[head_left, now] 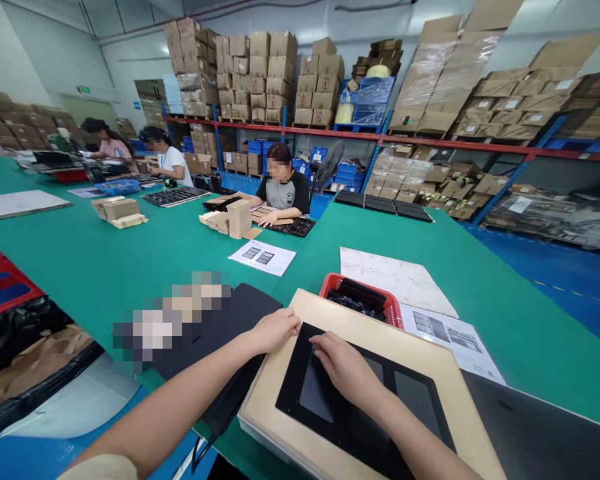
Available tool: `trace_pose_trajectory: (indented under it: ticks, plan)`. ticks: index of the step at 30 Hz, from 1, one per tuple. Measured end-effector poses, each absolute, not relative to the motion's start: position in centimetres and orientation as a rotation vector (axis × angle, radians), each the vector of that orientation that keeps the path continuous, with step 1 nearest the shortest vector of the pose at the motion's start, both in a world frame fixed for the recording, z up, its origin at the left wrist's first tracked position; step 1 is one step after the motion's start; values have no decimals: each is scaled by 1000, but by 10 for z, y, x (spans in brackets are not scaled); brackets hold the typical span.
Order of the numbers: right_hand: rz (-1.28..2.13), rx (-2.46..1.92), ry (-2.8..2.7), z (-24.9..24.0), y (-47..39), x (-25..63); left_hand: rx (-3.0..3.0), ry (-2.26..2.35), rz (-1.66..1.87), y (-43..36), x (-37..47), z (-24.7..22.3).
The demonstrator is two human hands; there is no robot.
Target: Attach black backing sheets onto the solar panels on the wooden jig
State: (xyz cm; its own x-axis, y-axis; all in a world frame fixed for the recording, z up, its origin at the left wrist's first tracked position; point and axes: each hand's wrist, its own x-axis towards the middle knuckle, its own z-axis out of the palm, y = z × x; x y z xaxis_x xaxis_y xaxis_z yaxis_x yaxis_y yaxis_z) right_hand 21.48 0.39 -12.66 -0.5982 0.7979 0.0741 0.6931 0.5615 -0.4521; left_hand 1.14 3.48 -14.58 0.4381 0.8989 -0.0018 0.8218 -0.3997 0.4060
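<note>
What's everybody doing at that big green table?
The person here has both hands at a flat black rectangular panel, which lies on a thick cream-coloured board. Their left hand is at the panel's far left corner; their right hand is over its left part. A red plastic basket of black parts stands beyond the board. Across the green table, a co-worker has a hand beside a stack of light-brown cardboard.

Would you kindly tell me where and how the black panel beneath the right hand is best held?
Probably by its outer border, left hand at the left end and right hand coming in from the right. The black panel lies flat on a wider beige board, so no edge seems to overhang for reaching under; the plain border spares the greyish windows.
</note>
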Motion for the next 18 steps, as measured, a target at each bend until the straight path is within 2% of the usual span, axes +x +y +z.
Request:
trace_pose_trajectory:
  ticks: [9,15,18]
  plan:
    - [-192,-1440,-2743,-155,6,179,2413,1563,343,24,11,-143]
    - [-207,-1069,-2793,-185,27,193,2471,1578,439,-3,18,-155]
    - [-191,-1074,-2760,-189,34,191,2502,1605,468,-6,23,-166]
